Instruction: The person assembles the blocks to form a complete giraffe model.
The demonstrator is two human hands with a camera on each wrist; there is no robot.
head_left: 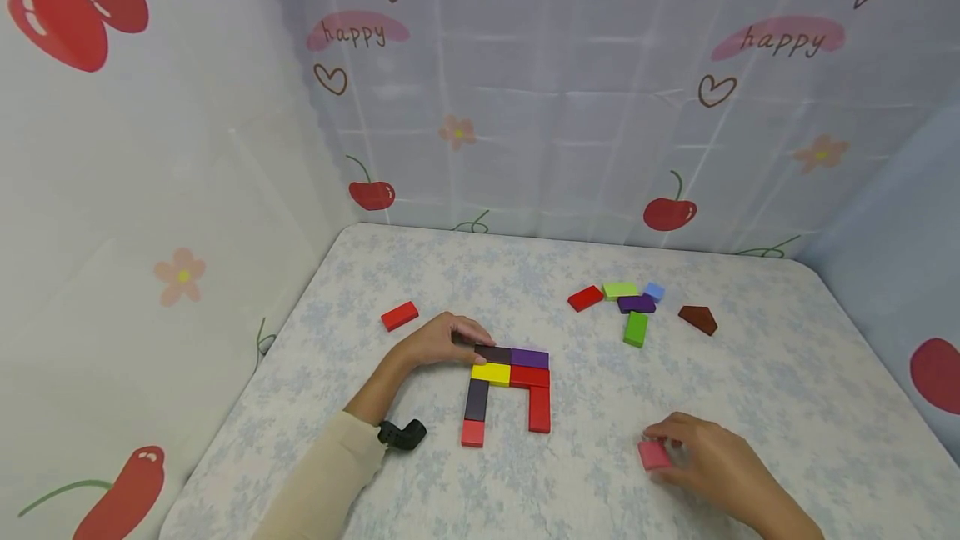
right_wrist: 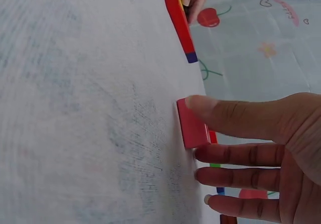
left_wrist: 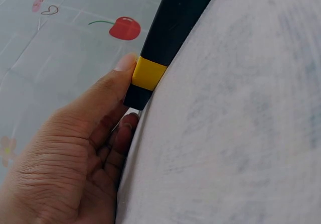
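At the top left of a flat arrangement of blocks, my left hand (head_left: 438, 342) pinches the end of a black block (head_left: 493, 354) between thumb and fingers. A purple block (head_left: 530, 358) lies against its right end. Below them are a yellow block (head_left: 491, 373) and a red block (head_left: 529, 377). Two legs run down from there: a dark block (head_left: 476, 400) ending in a coral block (head_left: 472, 433), and an upright red block (head_left: 539, 409). Apart to the right, my right hand (head_left: 708, 461) grips a pink block (right_wrist: 192, 126) by its edges, close over the tabletop.
A red block (head_left: 400, 316) lies alone behind the left hand. At the back right are another red block (head_left: 585, 298), a lime block (head_left: 620, 291), a dark purple block (head_left: 636, 304), a blue block (head_left: 654, 292), a green block (head_left: 635, 329) and a brown piece (head_left: 699, 319). Printed curtains (head_left: 555, 148) enclose the table.
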